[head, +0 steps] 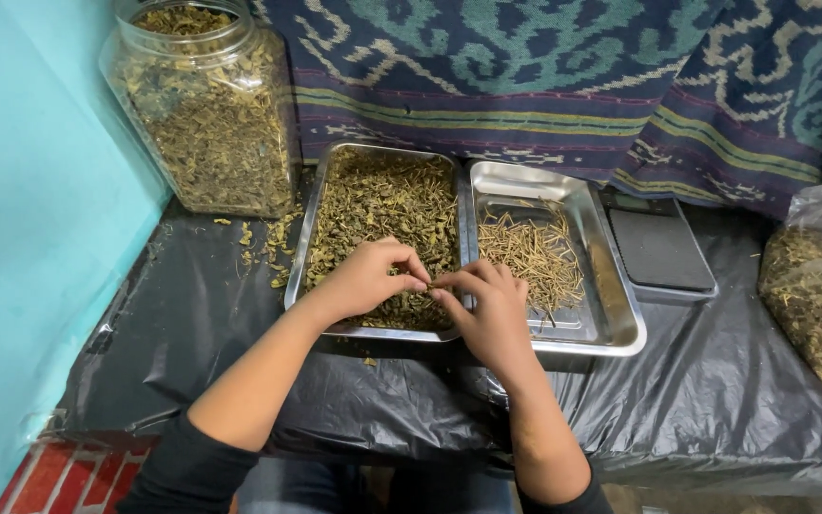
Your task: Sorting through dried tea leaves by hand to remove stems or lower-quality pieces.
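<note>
Both hands met over the near right corner of the left steel tray of dried green leaves (382, 205). The left hand (365, 278) and right hand (492, 314) pinched a thin dried stem (433, 283) between their fingertips; it lay left-right, with the right steel tray of sorted stems (535, 252) just beside the right hand.

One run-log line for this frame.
left hand: on dried leaves | right hand: pinching stem | left tray: leaves | right tray: stems
</note>
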